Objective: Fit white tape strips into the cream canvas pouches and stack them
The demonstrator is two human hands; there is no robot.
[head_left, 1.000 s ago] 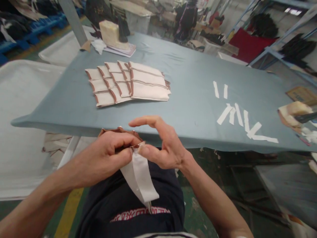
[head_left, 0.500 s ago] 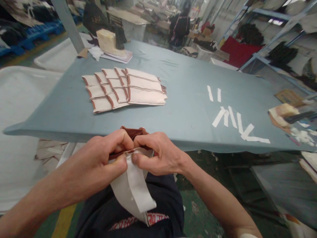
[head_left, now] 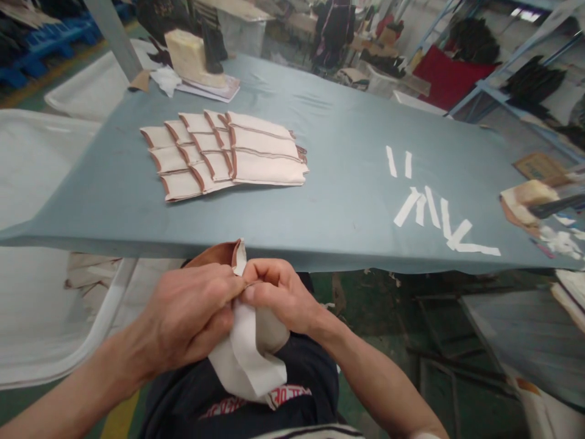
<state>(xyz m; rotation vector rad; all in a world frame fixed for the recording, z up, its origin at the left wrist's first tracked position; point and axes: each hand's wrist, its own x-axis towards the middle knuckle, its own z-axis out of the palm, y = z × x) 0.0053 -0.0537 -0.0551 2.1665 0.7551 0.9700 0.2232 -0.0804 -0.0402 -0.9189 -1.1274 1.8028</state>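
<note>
The left hand (head_left: 189, 317) and right hand (head_left: 274, 296) pinch a brown leather piece (head_left: 214, 254) with a soft white strip (head_left: 244, 360) hanging down. At 11 o'clock, flat cream pieces (head_left: 228, 155) overlap on the grey table (head_left: 342, 122).

Grey-blue worktable (head_left: 342, 201), blue metal shelving (head_left: 485, 90), worn green floor (head_left: 379, 294)

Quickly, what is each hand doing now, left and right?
Left hand: closed, pinching the fabric piece.
Right hand: closed, pinching the same fabric piece.
</note>
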